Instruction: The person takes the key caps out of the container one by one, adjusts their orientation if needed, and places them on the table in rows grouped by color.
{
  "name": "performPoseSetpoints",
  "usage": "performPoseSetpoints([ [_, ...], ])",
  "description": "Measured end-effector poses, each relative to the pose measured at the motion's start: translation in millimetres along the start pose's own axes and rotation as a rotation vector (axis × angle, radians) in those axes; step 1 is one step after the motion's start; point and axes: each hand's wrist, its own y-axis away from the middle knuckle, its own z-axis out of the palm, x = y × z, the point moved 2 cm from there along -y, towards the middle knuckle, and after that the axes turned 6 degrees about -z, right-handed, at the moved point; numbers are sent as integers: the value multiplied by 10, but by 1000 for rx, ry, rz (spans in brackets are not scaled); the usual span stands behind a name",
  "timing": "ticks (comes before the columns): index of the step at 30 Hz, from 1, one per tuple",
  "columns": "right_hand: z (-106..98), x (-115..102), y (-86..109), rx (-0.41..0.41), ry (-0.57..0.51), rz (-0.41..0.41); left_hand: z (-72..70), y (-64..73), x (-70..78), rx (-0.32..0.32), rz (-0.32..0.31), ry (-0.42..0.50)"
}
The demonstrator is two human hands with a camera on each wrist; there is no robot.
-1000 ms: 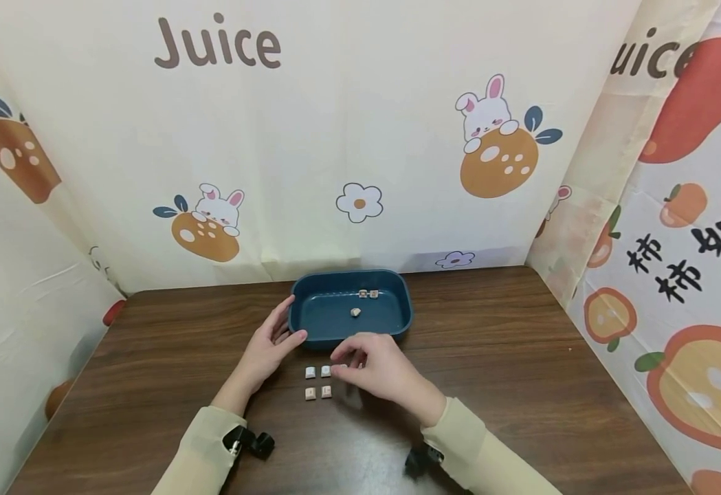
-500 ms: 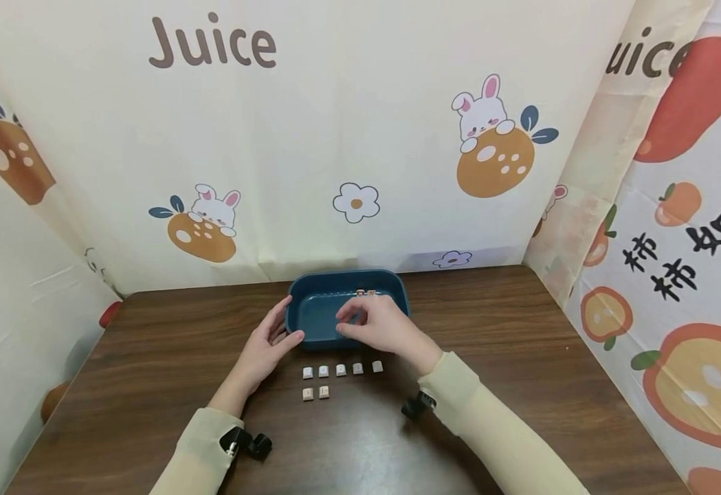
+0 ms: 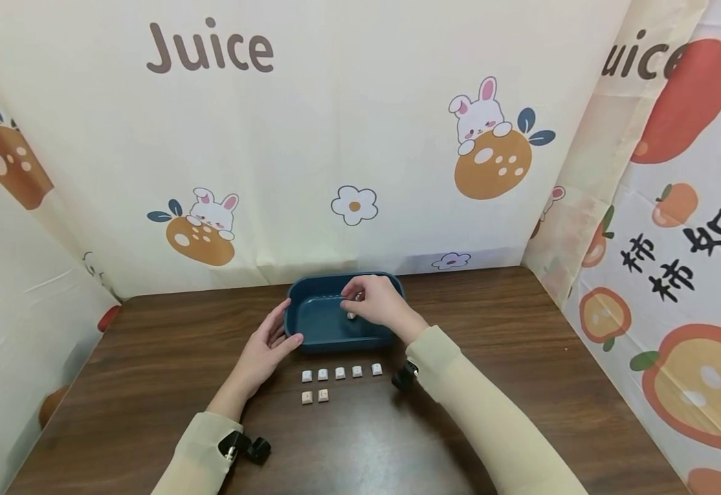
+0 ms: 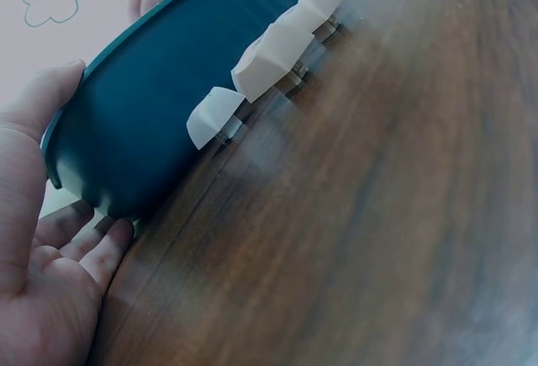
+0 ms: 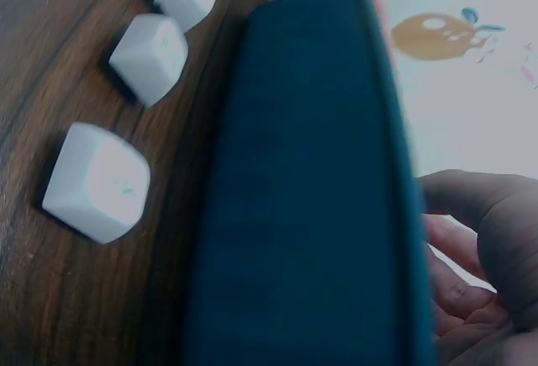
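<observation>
A dark blue tray stands at the back of the wooden table. My left hand holds its left end, thumb against the near corner and fingers along the outer wall. My right hand is over the tray's right part, thumb and forefinger bent with a small gap between their tips. Just below them in the tray lies a pale keycap; other small keycaps are partly covered by that hand. In the right wrist view the tray wall hides the fingertips. A row of white keycaps stands before the tray.
Two cream keycaps sit in a second row nearer me, at the left. Printed curtains enclose the table at the back and both sides.
My right hand has left a white keycap at the right end of the front row, moved up over the tray, then gone further back in it. The left hand stays on the tray.
</observation>
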Motion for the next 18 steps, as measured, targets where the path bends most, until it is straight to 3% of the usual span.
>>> performPoseSetpoints([
  [8,122,212,-72,-53,27,61,-5,-11,-29,-2,23,4],
  [18,237,365,-86,-103,29,72,-4,-10,-28,0,18,8],
])
